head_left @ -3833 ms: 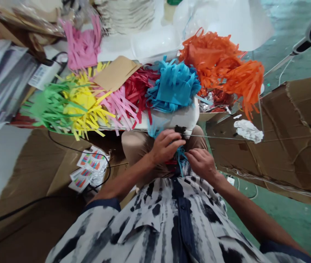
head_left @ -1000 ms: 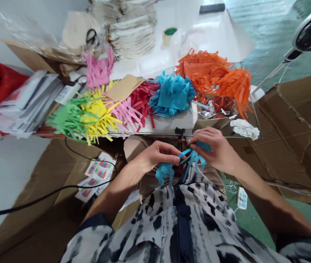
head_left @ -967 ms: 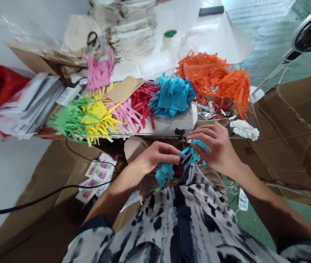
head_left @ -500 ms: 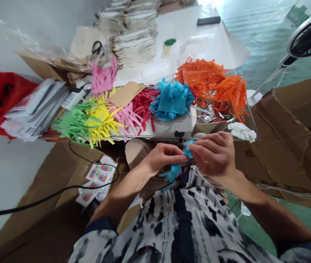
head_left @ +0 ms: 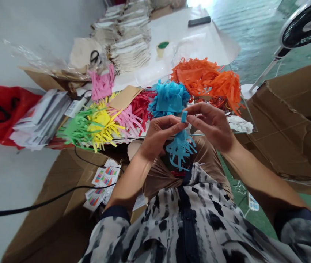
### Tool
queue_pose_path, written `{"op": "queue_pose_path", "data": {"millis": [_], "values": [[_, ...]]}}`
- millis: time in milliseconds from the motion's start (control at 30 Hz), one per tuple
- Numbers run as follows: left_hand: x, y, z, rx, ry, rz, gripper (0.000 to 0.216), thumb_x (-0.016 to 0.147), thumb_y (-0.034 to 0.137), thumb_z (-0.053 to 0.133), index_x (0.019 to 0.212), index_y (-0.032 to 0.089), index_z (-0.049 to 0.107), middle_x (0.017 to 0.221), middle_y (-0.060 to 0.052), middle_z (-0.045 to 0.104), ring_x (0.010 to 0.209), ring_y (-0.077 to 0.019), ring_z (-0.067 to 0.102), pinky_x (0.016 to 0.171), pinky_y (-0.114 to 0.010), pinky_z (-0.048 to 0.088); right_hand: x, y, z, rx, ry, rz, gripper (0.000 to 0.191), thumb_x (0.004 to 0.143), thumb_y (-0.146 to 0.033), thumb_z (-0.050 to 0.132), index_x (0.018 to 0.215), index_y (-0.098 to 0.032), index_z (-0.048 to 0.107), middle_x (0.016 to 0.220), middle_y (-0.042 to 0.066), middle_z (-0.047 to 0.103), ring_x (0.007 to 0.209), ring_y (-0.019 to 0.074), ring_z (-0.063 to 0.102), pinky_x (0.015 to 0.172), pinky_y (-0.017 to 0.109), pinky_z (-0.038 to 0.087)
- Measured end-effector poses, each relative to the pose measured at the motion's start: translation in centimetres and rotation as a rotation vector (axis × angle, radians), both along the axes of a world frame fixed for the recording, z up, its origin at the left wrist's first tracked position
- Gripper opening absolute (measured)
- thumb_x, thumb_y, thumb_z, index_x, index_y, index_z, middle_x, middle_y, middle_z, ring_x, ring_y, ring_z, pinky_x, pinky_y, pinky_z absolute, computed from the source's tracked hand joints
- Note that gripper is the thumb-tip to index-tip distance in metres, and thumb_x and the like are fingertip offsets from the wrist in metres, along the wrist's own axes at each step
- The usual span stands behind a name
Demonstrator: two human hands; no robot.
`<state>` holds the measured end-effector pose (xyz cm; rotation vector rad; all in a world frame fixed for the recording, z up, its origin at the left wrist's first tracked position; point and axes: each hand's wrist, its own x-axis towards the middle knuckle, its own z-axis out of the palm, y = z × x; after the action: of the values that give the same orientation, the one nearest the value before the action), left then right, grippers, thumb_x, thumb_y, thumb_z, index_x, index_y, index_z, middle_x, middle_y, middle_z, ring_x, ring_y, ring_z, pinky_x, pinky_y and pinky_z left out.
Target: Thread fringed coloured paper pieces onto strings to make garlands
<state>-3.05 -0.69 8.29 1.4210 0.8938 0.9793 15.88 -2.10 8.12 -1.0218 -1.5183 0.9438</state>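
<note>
A blue tissue-paper tassel (head_left: 181, 146) hangs over my lap with its cut strips spread downward. My left hand (head_left: 162, 133) pinches it just below its short folded top, which stands up between my hands. The fingertips of my right hand (head_left: 211, 122) close on that folded top from the other side. Right behind my hands, at the table's front, lies a pile of blue fringed paper (head_left: 169, 98). Orange fringed paper (head_left: 207, 76) is heaped beyond my right hand.
Red fringe (head_left: 141, 102), pink fringe (head_left: 129, 118), yellow fringe (head_left: 103, 122) and green fringe (head_left: 80, 128) lie along the table's left front. A tan card (head_left: 125, 96) rests on them. White crumpled tissue (head_left: 240, 124) sits at the right edge. A fan (head_left: 306, 27) stands at right, near a cardboard box (head_left: 295, 128).
Both hands have risen toward the table edge with the blue tassel. It now hangs straight down with strips spread, where before it lay slanted between the hands. The view has shifted slightly.
</note>
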Motion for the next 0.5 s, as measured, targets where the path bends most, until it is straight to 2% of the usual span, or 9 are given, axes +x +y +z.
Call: {"op": "queue_pose_path", "data": {"millis": [67, 133, 167, 233, 300, 367, 433, 500], "values": [[0.1, 0.7, 0.2, 0.115, -0.032, 0.061, 0.017, 0.089, 0.039, 0.081, 0.085, 0.023, 0.077, 0.096, 0.000, 0.076, 0.096, -0.0150, 0.071, 0.087, -0.031, 0.057, -0.7, -0.1, -0.4, -0.025, 0.028, 0.103, 0.041, 0.096, -0.043, 0.068, 0.132, -0.024, 0.063, 0.125, 0.008, 0.070, 0.108, 0.0214, 0.069, 0.090, 0.035, 0.057], [-0.1, 1.9, 0.4, 0.195, -0.049, 0.121, 0.019, 0.090, 0.041, 0.080, 0.085, 0.024, 0.075, 0.098, -0.001, 0.077, 0.105, -0.0168, 0.072, 0.096, -0.035, 0.057, -1.3, -0.5, -1.5, -0.026, -0.013, 0.145, 0.046, 0.098, -0.040, 0.064, 0.141, -0.024, 0.056, 0.127, 0.009, 0.069, 0.108, 0.0211, 0.067, 0.087, 0.034, 0.057], [-0.3, 2.6, 0.5, 0.219, -0.061, 0.162, 0.022, 0.090, 0.045, 0.078, 0.085, 0.024, 0.074, 0.099, -0.002, 0.077, 0.108, -0.0179, 0.072, 0.098, -0.036, 0.057, -1.4, -0.7, -2.3, -0.019, -0.053, 0.139, 0.040, 0.100, -0.039, 0.062, 0.136, -0.023, 0.059, 0.120, 0.007, 0.070, 0.102, 0.0203, 0.067, 0.084, 0.033, 0.056], [-1.0, 4.2, 0.8, 0.250, -0.114, 0.266, 0.033, 0.091, 0.056, 0.074, 0.084, 0.024, 0.072, 0.099, -0.003, 0.077, 0.111, -0.0203, 0.072, 0.096, -0.037, 0.059, -1.2, -1.3, -3.9, -0.001, -0.156, 0.150, 0.023, 0.103, -0.034, 0.056, 0.114, -0.020, 0.069, 0.098, 0.004, 0.072, 0.088, 0.0177, 0.065, 0.077, 0.030, 0.053], [-2.0, 5.4, 1.2, 0.267, -0.190, 0.361, 0.042, 0.088, 0.066, 0.072, 0.085, 0.024, 0.070, 0.099, -0.004, 0.078, 0.111, -0.0228, 0.073, 0.092, -0.037, 0.060, -0.2, -1.8, -5.3, 0.026, -0.261, 0.229, 0.023, 0.102, -0.030, 0.055, 0.094, -0.018, 0.072, 0.083, 0.002, 0.071, 0.076, 0.0155, 0.064, 0.072, 0.029, 0.051], [-2.9, 5.8, 1.7, 0.268, -0.221, 0.402, 0.046, 0.083, 0.069, 0.075, 0.085, 0.023, 0.070, 0.098, -0.004, 0.079, 0.104, -0.0237, 0.075, 0.086, -0.036, 0.061, 1.1, -2.1, -5.9, 0.059, -0.339, 0.264, 0.019, 0.099, -0.026, 0.058, 0.097, -0.019, 0.075, 0.088, 0.004, 0.075, 0.080, 0.0177, 0.068, 0.075, 0.031, 0.053], [-3.1, 5.3, 2.1, 0.239, -0.193, 0.368, 0.043, 0.082, 0.064, 0.079, 0.084, 0.022, 0.069, 0.096, -0.005, 0.079, 0.097, -0.0229, 0.077, 0.081, -0.035, 0.062, 2.3, -1.9, -5.3, 0.098, -0.375, 0.125, 0.024, 0.096, -0.021, 0.060, 0.113, -0.020, 0.076, 0.108, 0.008, 0.078, 0.102, 0.0246, 0.072, 0.090, 0.039, 0.055], [-2.6, 4.3, 2.3, 0.192, -0.160, 0.282, 0.038, 0.083, 0.056, 0.083, 0.081, 0.021, 0.069, 0.091, -0.004, 0.079, 0.092, -0.0216, 0.077, 0.083, -0.035, 0.061, 2.8, -1.5, -3.6, 0.125, -0.337, -0.065, 0.031, 0.096, -0.020, 0.060, 0.124, -0.024, 0.073, 0.124, 0.011, 0.075, 0.119, 0.0288, 0.069, 0.102, 0.047, 0.053]]}}
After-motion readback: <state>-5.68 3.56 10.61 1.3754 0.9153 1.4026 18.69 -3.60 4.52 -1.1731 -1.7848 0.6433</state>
